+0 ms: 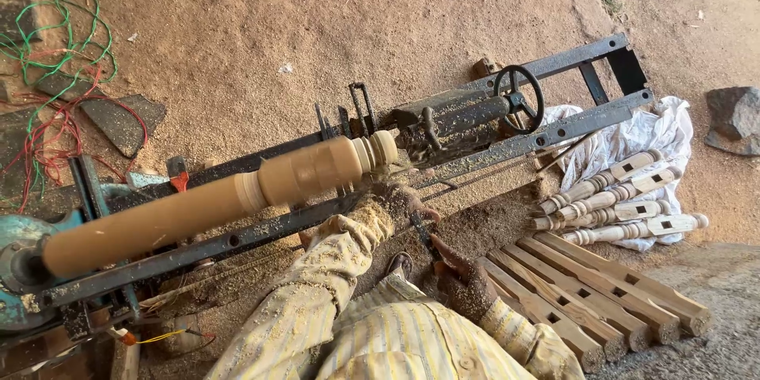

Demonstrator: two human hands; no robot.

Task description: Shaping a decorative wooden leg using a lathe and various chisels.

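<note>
Both hands grip a turning chisel point(425, 235), the left hand point(404, 202) closed near its tip to steady it against the blurred wooden spindle point(222, 198) on the lathe point(467, 123), the right hand point(463, 273) clasping its handle.

The workpiece point(206, 198) on the lathe is pale wood, smooth and matt where turned. The lathe bed point(491, 146) is dark metal, rough with sawdust, as are the cloth sleeves. At four o'clock, the squared blanks point(602, 293) are raw, rough-sawn wood, lying beside crumpled white cloth point(649, 131).
</note>
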